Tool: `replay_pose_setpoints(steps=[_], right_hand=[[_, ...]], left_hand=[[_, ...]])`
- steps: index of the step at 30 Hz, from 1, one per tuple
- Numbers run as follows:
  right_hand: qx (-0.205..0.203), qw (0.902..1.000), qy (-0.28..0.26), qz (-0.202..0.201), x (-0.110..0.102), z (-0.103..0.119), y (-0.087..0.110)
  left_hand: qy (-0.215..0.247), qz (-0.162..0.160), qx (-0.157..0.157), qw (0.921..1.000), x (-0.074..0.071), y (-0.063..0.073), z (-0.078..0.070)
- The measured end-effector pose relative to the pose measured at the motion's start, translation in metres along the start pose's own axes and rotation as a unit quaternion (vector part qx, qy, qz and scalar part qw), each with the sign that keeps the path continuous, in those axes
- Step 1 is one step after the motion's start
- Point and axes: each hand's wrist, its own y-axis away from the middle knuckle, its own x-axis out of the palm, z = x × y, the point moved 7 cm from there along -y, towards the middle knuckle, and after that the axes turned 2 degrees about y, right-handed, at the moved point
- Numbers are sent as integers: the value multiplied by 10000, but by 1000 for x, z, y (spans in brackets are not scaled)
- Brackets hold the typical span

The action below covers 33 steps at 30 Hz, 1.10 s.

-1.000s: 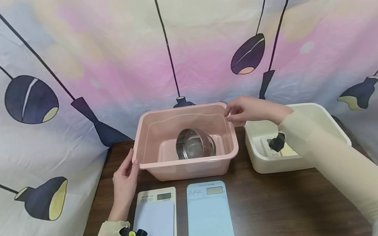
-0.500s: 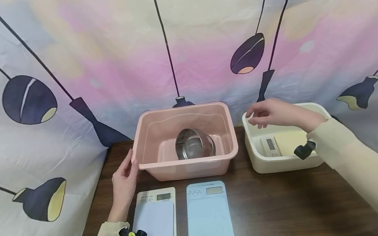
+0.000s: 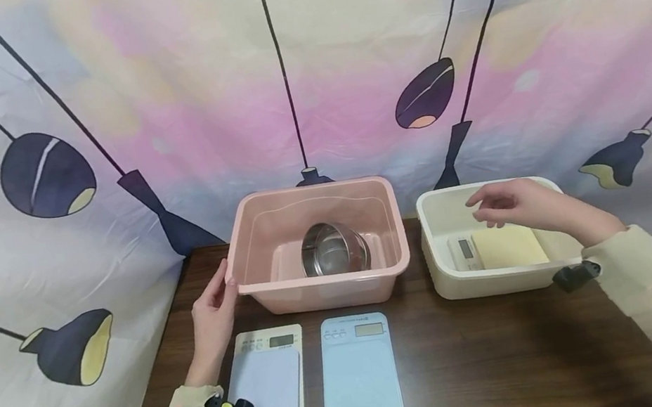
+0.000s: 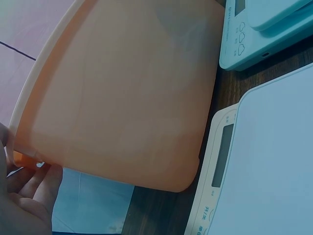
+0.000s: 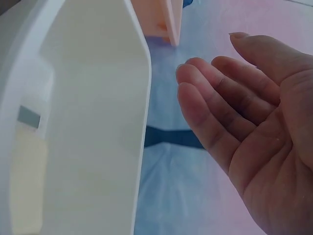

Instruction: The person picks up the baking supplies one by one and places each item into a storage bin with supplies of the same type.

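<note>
At the left end of the pink basin, my left hand grips the rim, thumb on top and fingers beneath, as the left wrist view shows. Inside that basin lie round stainless steel pieces, one a tilted ring-walled bowl or sieve. My right hand hovers over the cream bin, holding nothing, its fingers loosely bent and palm bare in the right wrist view. A kitchen scale with a pale yellow platform rests inside the cream bin.
In front of the basin, a white kitchen scale and a light blue kitchen scale lie side by side on the dark wooden table. A patterned curtain hangs close behind both containers.
My right hand has left the basin's right end and moved rightward to above the cream bin. My left hand keeps its hold on the rim, and the basin stays in place.
</note>
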Motion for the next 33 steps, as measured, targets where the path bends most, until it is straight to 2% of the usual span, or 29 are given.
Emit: replay_pose_setpoints(steps=[4,10,18,23,28,33], right_hand=[[3,9998,21,-201,-4,-12,15],[270,9990,72,-357,-9,-33,41],[430,9949,204,-889,-16,-60,75],[720,9903,258,-1161,-18,-83,97],[1035,9842,386,-1381,-17,-103,114],[1134,9788,620,-1591,-17,-118,123]], left_hand=[[14,12,-42,10000,0,1,1],[12,15,-13,10000,0,1,0],[-103,-11,-111,9999,0,2,1],[-155,58,-208,9996,3,-1,3],[-76,20,-111,9999,2,0,3],[18,-37,27,10000,1,3,2]])
